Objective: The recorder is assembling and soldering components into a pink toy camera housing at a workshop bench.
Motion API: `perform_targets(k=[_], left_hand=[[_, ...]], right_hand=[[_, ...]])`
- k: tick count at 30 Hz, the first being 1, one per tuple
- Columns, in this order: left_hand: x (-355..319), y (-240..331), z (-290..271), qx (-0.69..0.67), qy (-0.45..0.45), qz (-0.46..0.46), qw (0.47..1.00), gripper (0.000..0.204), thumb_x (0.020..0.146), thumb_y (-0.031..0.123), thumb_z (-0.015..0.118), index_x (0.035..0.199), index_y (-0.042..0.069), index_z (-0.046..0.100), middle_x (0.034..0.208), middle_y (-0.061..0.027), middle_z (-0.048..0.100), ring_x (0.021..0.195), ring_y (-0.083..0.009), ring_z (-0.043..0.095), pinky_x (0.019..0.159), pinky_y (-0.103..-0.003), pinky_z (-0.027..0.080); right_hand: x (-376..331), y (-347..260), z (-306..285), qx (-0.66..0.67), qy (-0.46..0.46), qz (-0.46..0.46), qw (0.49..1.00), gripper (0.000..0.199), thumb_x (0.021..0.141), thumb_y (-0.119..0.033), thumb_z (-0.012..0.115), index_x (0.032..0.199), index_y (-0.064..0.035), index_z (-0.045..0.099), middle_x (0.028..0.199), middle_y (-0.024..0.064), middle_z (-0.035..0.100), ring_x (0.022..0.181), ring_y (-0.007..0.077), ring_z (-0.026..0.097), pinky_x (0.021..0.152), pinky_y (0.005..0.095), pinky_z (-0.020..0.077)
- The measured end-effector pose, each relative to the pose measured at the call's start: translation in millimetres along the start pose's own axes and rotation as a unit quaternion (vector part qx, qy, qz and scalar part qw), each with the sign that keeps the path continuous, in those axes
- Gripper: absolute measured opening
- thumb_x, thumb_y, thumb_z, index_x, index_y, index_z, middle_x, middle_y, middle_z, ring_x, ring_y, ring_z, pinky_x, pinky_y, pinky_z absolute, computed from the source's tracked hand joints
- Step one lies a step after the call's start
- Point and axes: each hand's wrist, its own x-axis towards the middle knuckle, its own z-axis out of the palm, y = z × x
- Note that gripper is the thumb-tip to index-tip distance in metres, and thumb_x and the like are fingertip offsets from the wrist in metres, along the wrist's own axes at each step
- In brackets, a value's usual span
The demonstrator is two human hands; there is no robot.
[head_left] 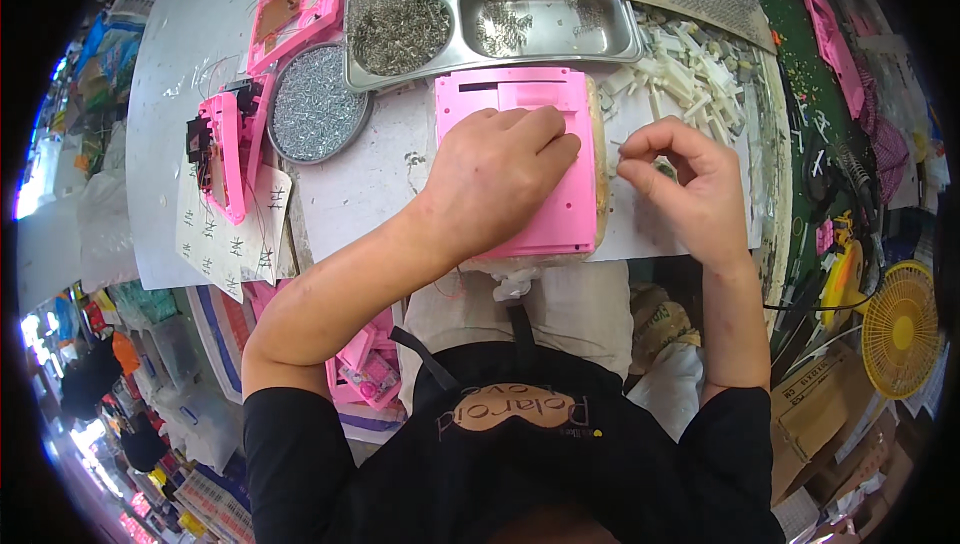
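A flat pink plastic housing panel (545,214) with slots and small holes lies before me on a pale padded block (601,174). My left hand (500,179) rests over its middle with curled fingers. The fingertips are turned down against the panel, so whatever they pinch is hidden. Just right of the panel, my right hand (690,179) is raised with thumb and forefinger brought together. A tiny thin metal piece (617,145) shows at those fingertips, too small to name surely.
Behind the panel stands a compartmented steel tray (425,72) with many small springs. Left of it are a round dish of small screws (318,104) and pink housings with wires (297,9). White plastic pieces (690,69) are heaped at right, near a yellow fan (900,329).
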Motion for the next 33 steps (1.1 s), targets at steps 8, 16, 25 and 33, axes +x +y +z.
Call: perform_targets(k=[8, 16, 25, 33], left_hand=[[-34.7, 2.7, -35.6, -0.096, 0.052, -0.169, 0.980, 0.027, 0.083, 0.005, 0.075, 0.110, 0.003, 0.073, 0.097, -0.0109, 0.067, 0.078, -0.0256, 0.067, 0.066, -0.035, 0.054], [-85.7, 8.9, -49.6, -0.120, 0.083, -0.252, 0.957, 0.032, 0.082, 0.000, 0.075, 0.113, 0.004, 0.075, 0.096, -0.0080, 0.068, 0.066, -0.0133, 0.054, 0.057, -0.026, 0.045], [-79.3, 27.1, -70.5, -0.264, 0.021, -0.316, 0.911, 0.023, 0.085, 0.005, 0.077, 0.108, 0.005, 0.074, 0.085, -0.0066, 0.068, 0.066, -0.0169, 0.061, 0.058, -0.030, 0.048], [-70.0, 54.9, -50.1, -0.735, -0.156, -0.364, 0.550, 0.016, 0.090, 0.010, 0.080, 0.100, 0.000, 0.073, 0.086, 0.0012, 0.071, 0.071, -0.0023, 0.059, 0.061, -0.019, 0.045]], right_hand=[[-7.9, -12.0, 17.9, -0.199, -0.068, -0.174, 0.962, 0.012, 0.076, -0.001, 0.076, 0.087, -0.0028, 0.072, 0.087, 0.0084, 0.069, 0.084, 0.0270, 0.061, 0.076, 0.0363, 0.0505], [0.5, -25.0, 30.1, -0.286, -0.149, -0.196, 0.926, 0.018, 0.075, 0.000, 0.074, 0.092, -0.0039, 0.070, 0.085, 0.0077, 0.067, 0.083, 0.0283, 0.058, 0.075, 0.0374, 0.0485], [-12.5, -46.6, 29.0, -0.264, -0.108, -0.191, 0.939, 0.029, 0.074, -0.001, 0.079, 0.102, -0.0061, 0.071, 0.090, 0.0068, 0.070, 0.079, 0.0270, 0.061, 0.071, 0.0369, 0.0503], [-52.1, -43.1, 44.2, -0.146, -0.105, -0.362, 0.915, 0.054, 0.066, 0.001, 0.083, 0.118, 0.0003, 0.068, 0.098, 0.0089, 0.071, 0.077, 0.0253, 0.062, 0.062, 0.0347, 0.0519]])
